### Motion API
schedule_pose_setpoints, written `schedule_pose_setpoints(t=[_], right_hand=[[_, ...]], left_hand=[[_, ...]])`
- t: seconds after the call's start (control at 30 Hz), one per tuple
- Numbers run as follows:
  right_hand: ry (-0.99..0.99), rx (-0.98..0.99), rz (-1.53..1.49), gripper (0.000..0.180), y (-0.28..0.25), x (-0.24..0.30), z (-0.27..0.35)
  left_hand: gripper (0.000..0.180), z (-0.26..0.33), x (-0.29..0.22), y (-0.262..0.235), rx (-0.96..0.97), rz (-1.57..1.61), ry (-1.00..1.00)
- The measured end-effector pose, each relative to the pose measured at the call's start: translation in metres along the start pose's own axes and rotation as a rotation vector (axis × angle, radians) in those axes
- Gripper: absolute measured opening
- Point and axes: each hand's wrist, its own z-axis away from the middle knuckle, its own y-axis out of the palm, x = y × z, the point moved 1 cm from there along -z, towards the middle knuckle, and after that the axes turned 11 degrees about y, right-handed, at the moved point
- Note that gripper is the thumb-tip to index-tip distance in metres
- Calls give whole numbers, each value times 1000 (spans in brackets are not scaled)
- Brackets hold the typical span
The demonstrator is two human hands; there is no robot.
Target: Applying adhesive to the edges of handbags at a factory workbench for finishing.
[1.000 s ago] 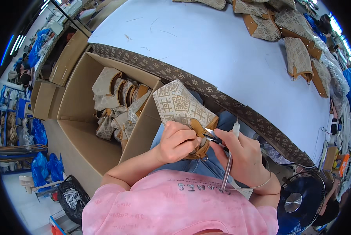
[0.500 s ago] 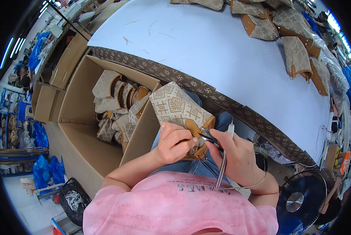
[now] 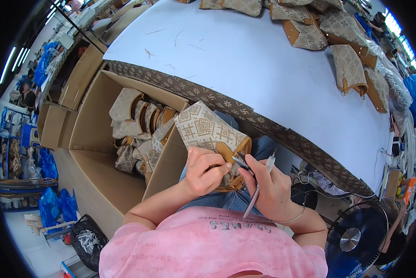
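A beige patterned handbag (image 3: 208,127) with tan leather trim rests tilted over my lap, against the carton's side. My left hand (image 3: 203,171) is closed with fingertips pinching the trim by the tan leather tab (image 3: 225,151). My right hand (image 3: 274,187) is closed around a small dark-handled cutting tool, apparently thread snips (image 3: 240,163), whose pale tips meet the trim beside my left fingertips. Also held across that palm is a pen-shaped tool (image 3: 253,202) with a silver body, white collar and thin pointed tip. My fingers partly hide the trim.
An open cardboard carton (image 3: 164,169) at my left holds several similar bags (image 3: 140,113). Ahead stands a white-topped table (image 3: 245,60), with more bags (image 3: 347,28) piled at its far right. A black fan (image 3: 356,234) stands at lower right, a black bin bag (image 3: 88,238) at lower left.
The snips' tips have moved slightly left, closer to my left fingertips. The pen-shaped tool has shifted a little left and down with my right hand. My left hand keeps its pinch.
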Motion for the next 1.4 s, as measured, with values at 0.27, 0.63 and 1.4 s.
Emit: schedule_pose_setpoints(t=[0.27, 0.63, 1.4], right_hand=[[44, 8, 28, 37, 4, 5, 3], [-25, 126, 82, 36, -16, 8, -12], [-37, -173, -105, 39, -32, -13, -17]], left_hand=[[16, 0, 0, 3, 1, -25, -27], [26, -6, -4, -1, 30, -3, -23], [23, -1, 4, -1, -4, 62, 82]])
